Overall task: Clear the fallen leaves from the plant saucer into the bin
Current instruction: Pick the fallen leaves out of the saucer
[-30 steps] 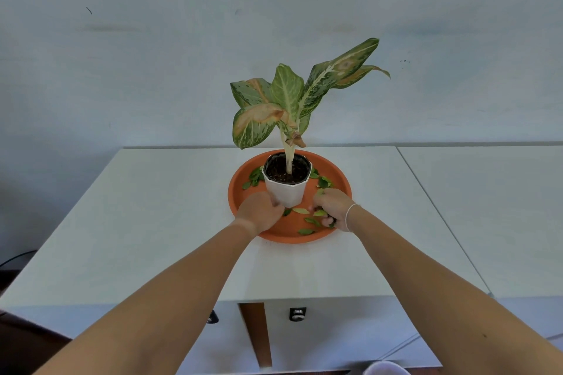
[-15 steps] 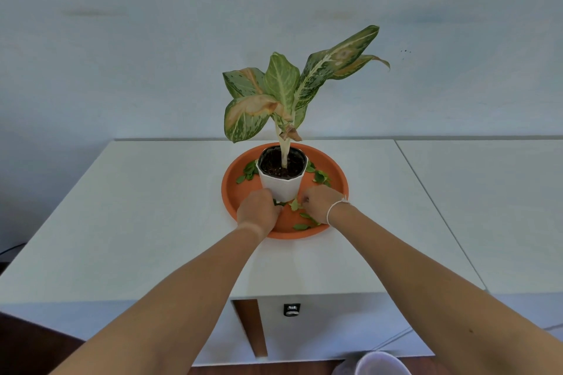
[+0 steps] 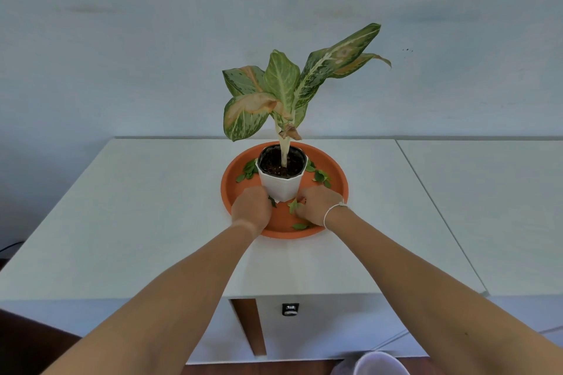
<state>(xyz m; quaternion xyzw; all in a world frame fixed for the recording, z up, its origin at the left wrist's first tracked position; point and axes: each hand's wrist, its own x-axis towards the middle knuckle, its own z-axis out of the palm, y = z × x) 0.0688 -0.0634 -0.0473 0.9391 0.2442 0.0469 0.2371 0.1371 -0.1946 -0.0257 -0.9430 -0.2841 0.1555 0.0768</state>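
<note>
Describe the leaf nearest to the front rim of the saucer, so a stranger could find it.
On the white table stands an orange saucer with a white pot. The leaf lies flat near the front rim, under the right hand, alone, unlike the clusters beside the pot.

A single wide-angle camera worn on the head looks forward and down over both outstretched forearms toward a white table set against a pale wall. The view is close, at arm's reach, centring on an orange saucer and a potted plant. The frame's bottom edge catches the rim of a bin; lines bend outward near the borders.
</note>
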